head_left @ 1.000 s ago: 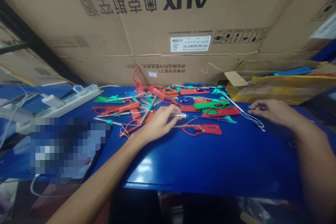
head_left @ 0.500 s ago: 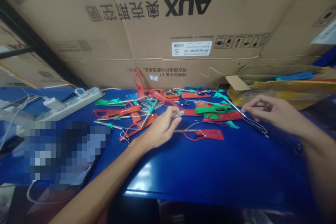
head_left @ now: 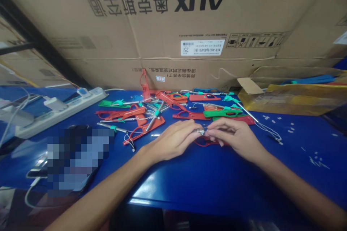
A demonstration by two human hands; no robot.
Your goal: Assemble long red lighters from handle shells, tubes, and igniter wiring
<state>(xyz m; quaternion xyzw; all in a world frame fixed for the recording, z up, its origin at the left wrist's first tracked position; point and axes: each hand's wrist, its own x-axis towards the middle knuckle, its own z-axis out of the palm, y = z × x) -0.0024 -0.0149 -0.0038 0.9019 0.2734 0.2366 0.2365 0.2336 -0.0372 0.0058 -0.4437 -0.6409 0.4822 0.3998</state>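
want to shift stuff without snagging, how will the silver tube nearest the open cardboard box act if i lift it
The silver tube looks straight and metallic, so probably stiff. Its thin white wires lie in loose curves and would likely flop and trail. The green piece at its far end might limit rolling.

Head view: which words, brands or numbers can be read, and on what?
"AUX": large carton, upside down.
"奥克斯空调": same carton, upside down.
"KFR-46G/BpR3AES1 (B1)": white label, upside down.
"师傅您辛苦了!": carton, below the label.
Too small or blurred: small sticker, remaining print.
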